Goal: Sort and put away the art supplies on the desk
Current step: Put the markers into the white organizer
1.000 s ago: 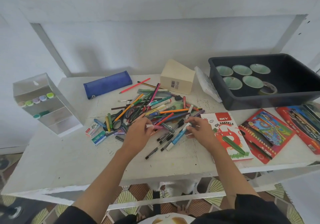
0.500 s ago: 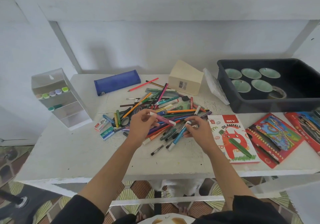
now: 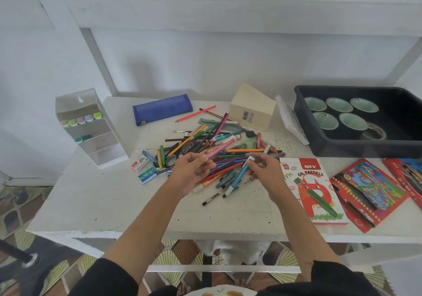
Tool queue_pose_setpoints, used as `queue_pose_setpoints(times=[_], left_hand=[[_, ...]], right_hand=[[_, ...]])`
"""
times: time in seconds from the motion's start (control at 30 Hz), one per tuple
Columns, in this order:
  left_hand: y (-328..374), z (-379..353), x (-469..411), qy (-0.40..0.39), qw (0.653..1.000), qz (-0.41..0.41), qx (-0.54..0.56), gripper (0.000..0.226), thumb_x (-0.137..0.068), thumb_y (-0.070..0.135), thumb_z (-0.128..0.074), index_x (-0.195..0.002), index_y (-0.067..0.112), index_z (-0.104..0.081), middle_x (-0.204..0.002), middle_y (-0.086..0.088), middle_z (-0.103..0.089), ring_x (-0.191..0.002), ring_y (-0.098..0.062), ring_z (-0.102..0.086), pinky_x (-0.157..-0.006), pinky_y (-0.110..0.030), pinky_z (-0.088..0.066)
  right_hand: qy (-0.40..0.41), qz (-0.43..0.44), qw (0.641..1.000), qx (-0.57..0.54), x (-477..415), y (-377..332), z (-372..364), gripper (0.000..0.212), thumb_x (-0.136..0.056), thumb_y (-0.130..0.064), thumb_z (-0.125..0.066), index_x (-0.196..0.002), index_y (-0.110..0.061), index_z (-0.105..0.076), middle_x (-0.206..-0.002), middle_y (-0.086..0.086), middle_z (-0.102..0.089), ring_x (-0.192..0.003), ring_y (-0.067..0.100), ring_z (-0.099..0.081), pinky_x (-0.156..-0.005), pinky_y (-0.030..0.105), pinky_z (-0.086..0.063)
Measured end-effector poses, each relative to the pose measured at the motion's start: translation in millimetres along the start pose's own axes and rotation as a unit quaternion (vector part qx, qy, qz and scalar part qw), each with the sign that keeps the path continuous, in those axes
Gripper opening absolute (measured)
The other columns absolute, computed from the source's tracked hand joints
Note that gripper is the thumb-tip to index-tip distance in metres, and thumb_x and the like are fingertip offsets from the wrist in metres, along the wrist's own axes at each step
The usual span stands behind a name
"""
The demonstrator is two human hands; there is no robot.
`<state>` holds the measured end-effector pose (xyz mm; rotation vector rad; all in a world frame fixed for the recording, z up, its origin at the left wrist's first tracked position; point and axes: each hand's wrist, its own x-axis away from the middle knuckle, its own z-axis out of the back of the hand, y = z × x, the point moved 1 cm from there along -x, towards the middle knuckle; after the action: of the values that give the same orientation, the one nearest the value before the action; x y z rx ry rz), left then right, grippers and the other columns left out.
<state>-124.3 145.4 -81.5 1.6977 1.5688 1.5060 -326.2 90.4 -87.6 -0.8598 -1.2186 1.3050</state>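
1. above the middle of the white desk, i see the left hand gripping a pink marker by its lower end, fingers curled round it, the marker slanting up to the right.
2. the right hand pinches the white-capped top of a blue marker, which slants down to the left.
3. both hands sit over the loose pile of pens; the clear organizer stands at the desk's left, well apart.

Left hand holds a pink marker; right hand pinches a blue pen.
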Motion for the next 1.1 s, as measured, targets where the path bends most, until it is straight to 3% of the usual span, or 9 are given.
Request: queue_pose_setpoints(times=[0.17, 0.3, 0.5, 0.57, 0.63, 0.73, 0.83, 0.97, 1.1], left_hand=[[5.4, 12.5, 9.8, -0.090, 0.981, 0.071, 0.157, 0.018, -0.092, -0.003, -0.046, -0.105, 0.009, -0.052, -0.076, -0.010, -0.062, -0.064, -0.016, -0.062, -0.059, -0.025, -0.055], [10.3, 29.4, 17.0, -0.149, 0.974, 0.066, 0.157, 0.046, -0.083, -0.002, -0.048, -0.126, 0.011, -0.048, -0.075, -0.005, -0.052, -0.060, -0.013, -0.053, -0.059, -0.028, -0.053], [23.7, 68.8, 28.9, -0.105, 0.979, 0.044, 0.171, 0.002, -0.086, 0.015, -0.050, -0.084, 0.014, -0.049, -0.067, -0.003, -0.045, -0.055, -0.014, -0.043, -0.060, -0.029, -0.040], [29.8, 87.5, 33.6, -0.049, 0.992, 0.033, 0.113, 0.041, -0.098, 0.046, -0.038, -0.073, 0.016, -0.049, -0.063, -0.001, -0.043, -0.054, -0.014, -0.039, -0.061, -0.029, -0.038], [36.6, 100.9, 36.7, 0.016, 0.999, 0.000, 0.033, 0.054, -0.098, 0.057, -0.024, -0.073, 0.016, -0.049, -0.059, 0.000, -0.038, -0.050, -0.012, -0.031, -0.055, -0.026, -0.031], [47.6, 119.6, 45.1, 0.102, 0.987, -0.092, -0.088, 0.043, -0.104, 0.036, -0.023, -0.089, 0.015, -0.057, -0.053, 0.003, -0.039, -0.046, -0.008, -0.028, -0.051, -0.022, -0.024], [57.8, 140.9, 53.2, 0.138, 0.961, -0.162, -0.175, 0.033, -0.104, 0.029, -0.026, -0.111, 0.020, -0.057, -0.058, 0.004, -0.054, -0.049, -0.010, -0.038, -0.052, -0.021, -0.033], [77.0, 162.8, 61.1, 0.179, 0.952, -0.190, -0.163, 0.029, -0.104, 0.011, -0.031, -0.103, 0.017, -0.059, -0.083, -0.004, -0.065, -0.077, -0.019, -0.062, -0.071, -0.027, -0.047], [99.8, 175.0, 67.1, 0.138, 0.949, -0.265, -0.104, 0.037, -0.095, -0.012, -0.034, -0.110, 0.016, -0.052, -0.089, -0.009, -0.062, -0.090, -0.024, -0.066, -0.081, -0.034, -0.056]], right_hand=[[-0.031, 0.022, 0.999, -0.022, -3.0, -26.0, -7.8, 0.021, -0.091, -0.006, -0.058, -0.111, -0.007, -0.064, -0.084, 0.008, -0.065, -0.058, 0.010, -0.061, -0.054, 0.018, -0.050], [-0.071, 0.038, 0.995, -0.066, -3.1, -47.8, -28.8, 0.022, -0.091, -0.002, -0.056, -0.111, -0.008, -0.062, -0.083, 0.006, -0.063, -0.058, 0.011, -0.063, -0.063, 0.025, -0.056], [-0.134, 0.052, 0.987, -0.066, -2.2, -72.6, -78.0, 0.022, -0.091, 0.004, -0.053, -0.105, -0.010, -0.062, -0.083, 0.010, -0.059, -0.057, 0.012, -0.063, -0.059, 0.025, -0.055], [-0.169, 0.072, 0.981, -0.056, 0.0, -80.8, -98.0, 0.018, -0.092, 0.000, -0.054, -0.101, -0.011, -0.063, -0.087, 0.009, -0.062, -0.059, 0.014, -0.063, -0.065, 0.032, -0.058], [-0.193, 0.095, 0.976, -0.042, 2.0, -89.6, -116.7, 0.011, -0.091, -0.006, -0.057, -0.099, -0.011, -0.063, -0.095, 0.014, -0.065, -0.061, 0.015, -0.064, -0.070, 0.039, -0.058], [-0.216, 0.149, 0.965, -0.019, 5.8, -103.5, -145.1, 0.007, -0.091, -0.007, -0.058, -0.096, -0.011, -0.063, -0.101, 0.017, -0.065, -0.060, 0.013, -0.064, -0.066, 0.031, -0.058], [-0.235, 0.207, 0.950, -0.002, 9.1, -113.7, -169.8, 0.008, -0.091, -0.005, -0.058, -0.095, -0.009, -0.063, -0.100, 0.011, -0.065, -0.064, 0.010, -0.066, -0.067, 0.026, -0.057], [-0.231, 0.258, 0.938, 0.027, 11.2, -121.3, -196.7, 0.011, -0.088, -0.005, -0.061, -0.096, -0.012, -0.065, -0.094, 0.006, -0.069, -0.074, 0.014, -0.069, -0.076, 0.028, -0.057], [-0.229, 0.300, 0.925, 0.025, 13.7, -131.5, -217.3, 0.013, -0.086, -0.004, -0.064, -0.099, -0.008, -0.066, -0.093, 0.005, -0.069, -0.074, 0.009, -0.067, -0.074, 0.017, -0.054]])
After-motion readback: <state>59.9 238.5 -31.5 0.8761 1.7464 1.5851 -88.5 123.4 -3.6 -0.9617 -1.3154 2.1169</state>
